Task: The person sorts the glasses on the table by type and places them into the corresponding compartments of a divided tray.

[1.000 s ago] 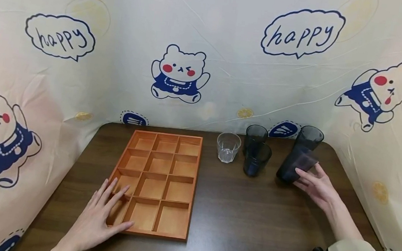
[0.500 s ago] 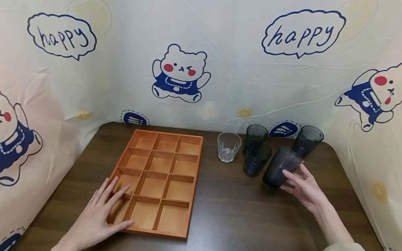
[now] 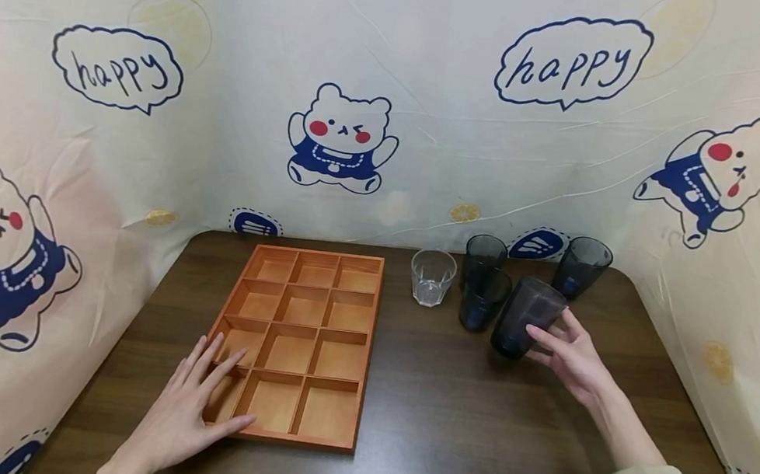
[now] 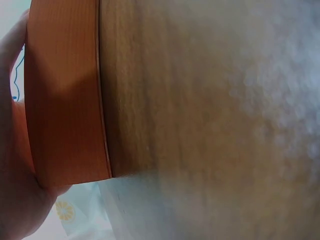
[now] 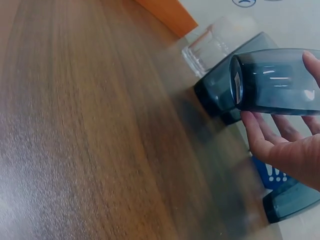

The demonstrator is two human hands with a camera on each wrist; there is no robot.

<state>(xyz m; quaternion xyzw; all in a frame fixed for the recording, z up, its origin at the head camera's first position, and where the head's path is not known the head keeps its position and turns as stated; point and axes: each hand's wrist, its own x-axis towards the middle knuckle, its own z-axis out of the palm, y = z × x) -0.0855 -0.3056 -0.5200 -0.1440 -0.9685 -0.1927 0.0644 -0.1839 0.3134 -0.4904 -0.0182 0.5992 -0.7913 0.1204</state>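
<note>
Dark see-through tumbler (image 3: pixel 525 312), now farther left

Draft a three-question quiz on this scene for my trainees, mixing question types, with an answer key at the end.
1. Multiple choice: which hand holds a dark glass?
a) left only
b) right only
c) both
2. True or false: the left hand is at the near left corner of the divided wooden tray.
3. Count: how many glasses show in the head view, the held one included?

Key
1. b; the right hand holds it.
2. True.
3. Five: one clear glass and four dark ones.
</note>
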